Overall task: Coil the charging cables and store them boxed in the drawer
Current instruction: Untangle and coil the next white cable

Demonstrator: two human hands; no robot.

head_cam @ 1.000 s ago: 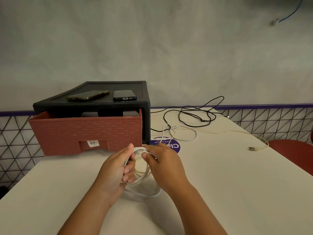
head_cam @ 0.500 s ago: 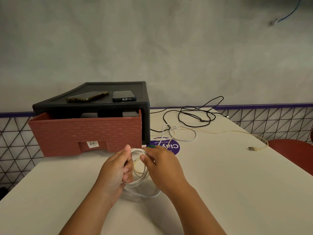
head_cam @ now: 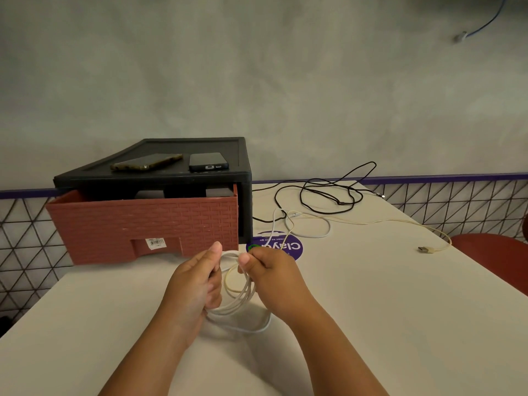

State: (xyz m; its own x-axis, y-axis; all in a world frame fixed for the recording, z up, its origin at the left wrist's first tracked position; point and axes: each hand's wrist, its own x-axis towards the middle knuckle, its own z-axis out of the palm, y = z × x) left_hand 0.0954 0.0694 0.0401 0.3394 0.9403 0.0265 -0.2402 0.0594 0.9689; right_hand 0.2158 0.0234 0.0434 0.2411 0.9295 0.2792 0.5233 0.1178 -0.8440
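Right now both hands sit low at the table's (head_cam: 400,324) near middle, closed on one coil (head_cam: 241,298) of pale cable. The left hand (head_cam: 194,284) is curled around the coil's left side, thumb up on top of the strands. The right hand (head_cam: 274,275) pinches the top of the coil between thumb and forefinger, its other fingers folded. Several loops hang between the two hands, and the lowest loop lies on the table just under them.

From the pinch, two pale strands run back across a round purple sticker (head_cam: 278,247). One is a white cable (head_cam: 314,234) that makes a loose loop beyond the sticker; the other is a cream cable (head_cam: 400,222) that trails off to the right and ends in a plug (head_cam: 425,249) lying flat on the table. One black cable (head_cam: 328,195) lies tangled farther back, apart from the hands. That makes three cables counted, though how many strands are in the coil cannot be told.

At the left stands one black drawer unit (head_cam: 243,195) with its one red drawer (head_cam: 143,227) pulled out; dark shapes show inside it, too hidden to name. Two phones rest on top of the unit, side by side: a gold-edged phone (head_cam: 147,162) on the left and a dark phone (head_cam: 208,161) on the right. One red chair (head_cam: 494,255) shows at the table's right edge.
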